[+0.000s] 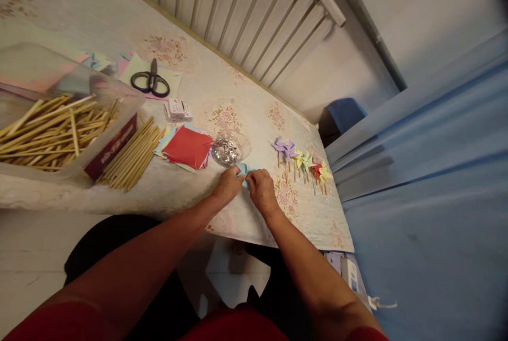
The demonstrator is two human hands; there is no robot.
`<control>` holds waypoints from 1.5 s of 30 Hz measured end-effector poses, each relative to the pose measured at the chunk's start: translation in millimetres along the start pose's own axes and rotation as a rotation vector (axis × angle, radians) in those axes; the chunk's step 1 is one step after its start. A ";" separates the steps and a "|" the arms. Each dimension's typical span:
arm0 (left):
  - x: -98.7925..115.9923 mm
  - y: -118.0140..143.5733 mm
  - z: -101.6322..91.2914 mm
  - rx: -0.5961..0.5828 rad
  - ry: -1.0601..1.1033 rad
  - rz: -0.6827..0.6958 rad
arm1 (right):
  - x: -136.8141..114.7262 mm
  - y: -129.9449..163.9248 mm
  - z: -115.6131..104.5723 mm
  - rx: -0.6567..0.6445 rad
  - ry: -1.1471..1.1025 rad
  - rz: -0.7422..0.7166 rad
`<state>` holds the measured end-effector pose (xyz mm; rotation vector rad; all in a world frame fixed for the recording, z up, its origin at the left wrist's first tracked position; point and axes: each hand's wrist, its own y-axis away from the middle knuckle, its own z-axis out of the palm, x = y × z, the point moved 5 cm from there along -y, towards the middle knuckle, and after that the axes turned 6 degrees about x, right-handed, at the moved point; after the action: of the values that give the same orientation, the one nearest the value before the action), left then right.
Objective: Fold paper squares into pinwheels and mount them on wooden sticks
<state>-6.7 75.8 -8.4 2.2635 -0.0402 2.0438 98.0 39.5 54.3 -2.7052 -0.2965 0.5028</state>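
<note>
paper in my hands (243, 168): light blue
paper stack (187, 146), centre: red on top
tablecloth (238, 98): pale, pink floral
scissors (151, 82), upper left: black

The flowered surface (238, 214) carries a tub of sticks (47, 124), loose sticks (130, 158), scissors (151, 83), paper squares (186, 148), a glitter dish (228, 149) and pinwheels (304, 161).

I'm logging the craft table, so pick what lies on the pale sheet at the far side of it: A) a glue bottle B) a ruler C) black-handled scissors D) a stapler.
C: the black-handled scissors lie shut on the pale sheet, beyond the stack of red paper squares.
</note>
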 end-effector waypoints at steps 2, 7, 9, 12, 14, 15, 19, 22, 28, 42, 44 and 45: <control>0.0 0.3 -0.8 0.007 0.010 -0.003 | 8.5 1.6 6.0 0.007 -0.093 0.169; 0.1 1.5 -2.3 0.010 0.028 -0.003 | 7.9 1.3 8.2 -0.016 -0.088 0.189; 0.1 1.6 -2.0 0.006 0.026 0.005 | -0.8 -1.0 2.1 -0.021 0.017 0.017; -0.3 1.3 -0.9 -0.002 0.021 0.014 | -7.1 -1.7 -2.2 -0.036 0.104 -0.118; -0.5 1.1 -0.7 0.000 0.021 0.013 | -4.3 -1.2 -1.2 -0.019 0.061 -0.069; -0.5 1.1 -0.9 0.003 0.020 0.011 | -1.1 -0.7 0.5 -0.009 0.013 -0.004; 0.4 1.4 -2.3 0.012 0.020 -0.004 | 12.8 1.9 10.5 -0.024 -0.168 0.295; 0.7 1.3 -2.5 0.012 0.012 -0.007 | 7.3 -2.6 6.9 -0.042 -0.116 0.187; -1.5 0.4 -1.3 0.021 0.011 -0.004 | -4.5 -5.7 -1.0 -0.034 0.029 -0.038; 1.8 1.1 -4.8 0.046 -0.021 -0.010 | -5.4 -5.7 -1.6 -0.026 0.020 -0.059; 1.7 1.2 -4.5 0.046 -0.020 -0.018 | -3.3 -4.7 -0.1 -0.017 -0.002 -0.019; 1.8 1.3 -4.4 0.044 -0.016 -0.018 | -0.3 -4.1 2.1 -0.006 -0.039 0.049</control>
<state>-11.0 74.9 -6.2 2.2971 0.0245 2.0376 96.4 43.8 54.3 -2.7164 -0.2431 0.5700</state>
